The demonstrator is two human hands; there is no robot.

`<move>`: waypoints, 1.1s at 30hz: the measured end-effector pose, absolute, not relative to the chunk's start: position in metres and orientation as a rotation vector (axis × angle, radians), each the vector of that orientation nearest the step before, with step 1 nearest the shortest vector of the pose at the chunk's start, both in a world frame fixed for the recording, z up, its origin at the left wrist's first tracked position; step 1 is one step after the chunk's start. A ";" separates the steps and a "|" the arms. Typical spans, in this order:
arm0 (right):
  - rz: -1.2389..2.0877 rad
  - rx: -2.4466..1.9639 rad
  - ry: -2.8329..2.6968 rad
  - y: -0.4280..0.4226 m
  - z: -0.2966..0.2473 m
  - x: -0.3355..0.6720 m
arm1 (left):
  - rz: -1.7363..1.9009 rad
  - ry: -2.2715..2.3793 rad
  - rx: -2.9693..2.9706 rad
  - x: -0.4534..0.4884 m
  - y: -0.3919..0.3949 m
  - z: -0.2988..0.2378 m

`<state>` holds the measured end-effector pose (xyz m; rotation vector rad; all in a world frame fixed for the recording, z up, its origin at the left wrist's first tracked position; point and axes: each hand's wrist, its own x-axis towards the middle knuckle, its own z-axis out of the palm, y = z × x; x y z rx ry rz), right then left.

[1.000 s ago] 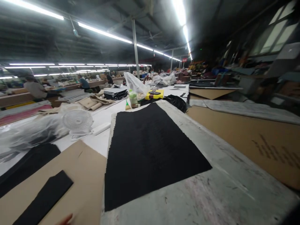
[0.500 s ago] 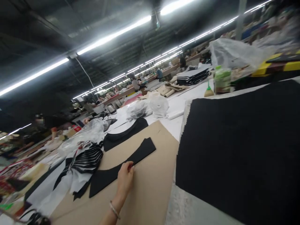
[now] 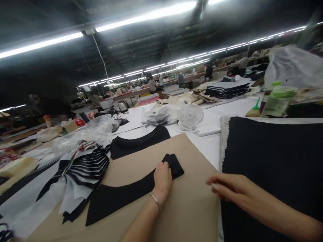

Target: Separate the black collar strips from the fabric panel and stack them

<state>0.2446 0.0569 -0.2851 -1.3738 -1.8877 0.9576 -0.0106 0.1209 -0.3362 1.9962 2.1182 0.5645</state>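
Note:
A curved black fabric piece (image 3: 126, 198) lies across a tan board (image 3: 191, 201). My left hand (image 3: 163, 178), wearing a bracelet, has its fingers curled down on that piece near its right end, gripping it. Over the board's right edge hovers my right hand (image 3: 232, 188). Its thumb and forefinger point left with a small gap, and I see nothing held in it. Another curved black piece (image 3: 141, 143) lies at the board's far edge. To the left is a fanned bundle of black and white pieces (image 3: 83, 174).
A large black fabric sheet (image 3: 275, 168) covers the right side. Beyond the board are a white fan (image 3: 190, 116), clear plastic bags (image 3: 88, 131) and a stack of dark pieces (image 3: 227, 89). A green-lidded jar (image 3: 280, 101) stands back right. Other people work in the distance.
My left hand has shifted along the black piece toward its right end. My right hand has come into view from the right. The camera view has tilted and turned.

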 end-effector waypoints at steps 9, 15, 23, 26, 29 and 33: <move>0.987 -1.326 -1.903 0.161 -0.312 0.139 | 0.604 2.113 1.949 -0.030 0.125 -0.327; 0.891 -1.437 -1.767 0.153 -0.337 0.150 | 0.608 2.047 2.033 0.002 0.126 -0.329; 0.827 -1.428 -1.778 0.139 -0.329 0.171 | 0.678 2.056 1.865 -0.007 0.141 -0.322; 0.847 -1.393 -1.788 0.148 -0.335 0.160 | 0.747 1.995 1.774 -0.019 0.148 -0.322; 0.853 -1.356 -1.823 0.161 -0.339 0.147 | 0.809 1.904 1.652 -0.029 0.156 -0.329; 0.800 -1.328 -1.908 0.173 -0.339 0.134 | 0.893 1.791 1.504 -0.036 0.164 -0.343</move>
